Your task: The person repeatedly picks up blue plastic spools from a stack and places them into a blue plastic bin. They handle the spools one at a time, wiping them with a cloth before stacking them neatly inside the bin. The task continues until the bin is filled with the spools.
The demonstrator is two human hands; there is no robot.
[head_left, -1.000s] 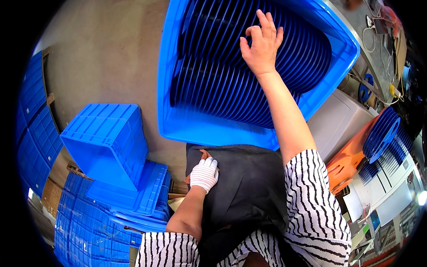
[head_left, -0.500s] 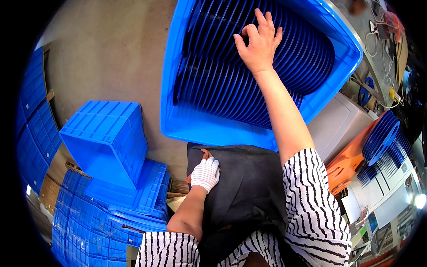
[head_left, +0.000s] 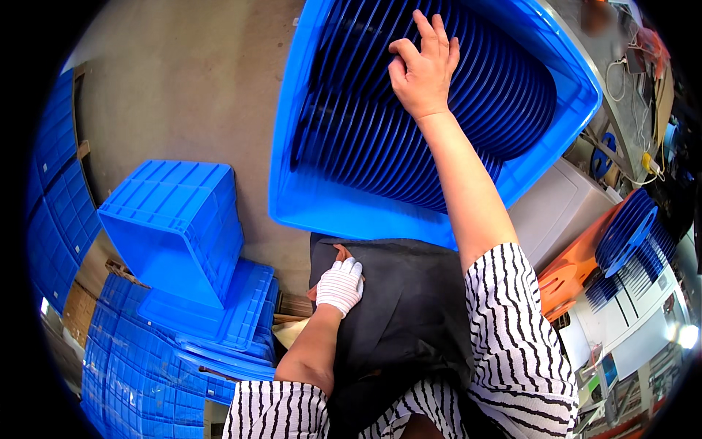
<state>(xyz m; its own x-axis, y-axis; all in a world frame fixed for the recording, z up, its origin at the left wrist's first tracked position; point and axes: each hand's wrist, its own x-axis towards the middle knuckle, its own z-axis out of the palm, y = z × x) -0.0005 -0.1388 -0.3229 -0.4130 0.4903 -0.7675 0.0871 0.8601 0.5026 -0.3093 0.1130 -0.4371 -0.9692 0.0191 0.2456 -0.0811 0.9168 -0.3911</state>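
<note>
My right hand [head_left: 424,69], bare, is over a row of dark blue discs [head_left: 365,143] standing on edge in two banks inside a large blue bin [head_left: 358,208]. Its middle fingers stretch away from me, while thumb and forefinger bend toward each other with a gap. Nothing shows in it; whether the fingertips touch the rims I cannot tell. My left hand [head_left: 340,285], in a white striped glove, rests closed against my black apron [head_left: 398,293]. Bits of a brownish-orange cloth [head_left: 342,253] stick out around and under it.
To the left, an open blue crate [head_left: 172,227] lies on its side atop stacked blue crates [head_left: 139,358]. More blue crates [head_left: 58,190] line the far left. At right are a grey box [head_left: 559,208], an orange container [head_left: 570,274], blue reels [head_left: 629,234] and a cable-strewn table [head_left: 618,95].
The bin with its discs shifts slightly right in view. My right hand's forefinger and thumb have drawn a little closer together. My left hand stays on the apron.
</note>
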